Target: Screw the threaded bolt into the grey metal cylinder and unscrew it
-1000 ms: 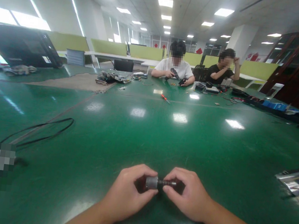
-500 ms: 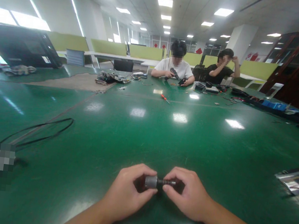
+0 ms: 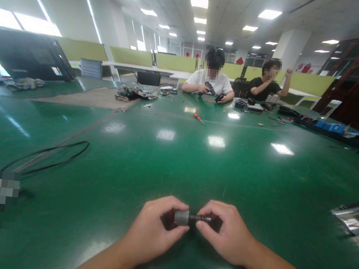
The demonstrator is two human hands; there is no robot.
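Between my two hands lies a metal part level above the green table (image 3: 149, 170): a grey cylinder (image 3: 181, 217) with a thin, dark, ridged shaft (image 3: 203, 218) running out to its right. My left hand (image 3: 155, 227) pinches the cylinder between thumb and fingers, at its front and back edges. Around the shaft close the thumb and forefinger of my right hand (image 3: 228, 232), a short way right of the cylinder. The shaft's tip shows inside the curl of the right hand. What kind of part it is, I cannot tell.
A black cable (image 3: 59, 154) loops at left. An orange screwdriver (image 3: 197, 117) lies farther back. Two people sit across the table, one holding a dark tool (image 3: 209, 87). Electronic parts (image 3: 135, 93) are heaped back left; a metal-edged item (image 3: 355, 217) sits at right.
My hands and the metal part hold almost the same pose. Across the table, the person at right has moved a raised hand away from the head.
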